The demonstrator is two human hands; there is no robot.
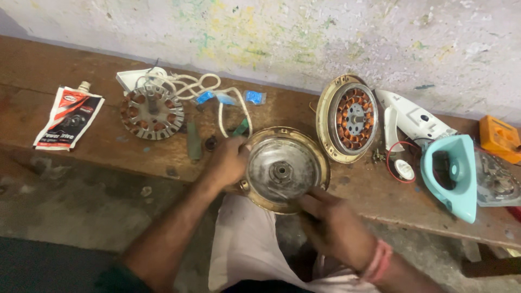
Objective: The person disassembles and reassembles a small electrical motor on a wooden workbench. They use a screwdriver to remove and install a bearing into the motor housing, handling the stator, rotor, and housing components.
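Head view puts my two hands on a round metal fan cover (283, 169) with a tarnished brass-coloured rim, lying at the near edge of the wooden counter (65, 87) and partly overhanging my lap. My right hand (332, 225) comes in from the near side of the cover; its fingers (312, 199) are pinched on the near rim. My left hand (229, 161) is clasped against the cover's left rim, fingers curled round the edge. So both hands grip the cover, neither is loose.

To do this well, I judge the cover should stay flat and pushed further onto the counter, so the overhang cannot tip it. I would keep the grips opposite each other across the rim and keep the hub (281, 171) at its centre free of fingers.

Just beyond the cover on its right, a second housing (348, 118) leans upright, showing copper windings. Beyond the cover on its left lie a bare rotor disc (151, 112), a looped white cord (202, 88) and some small blue packets (255, 97). Well to the left of the cover is a squeeze tube of paste (69, 116). Well to its right sit a turquoise iron shell (453, 172), white plastic parts (412, 119) and an orange meter (499, 138). Behind all, a stained wall (325, 32).
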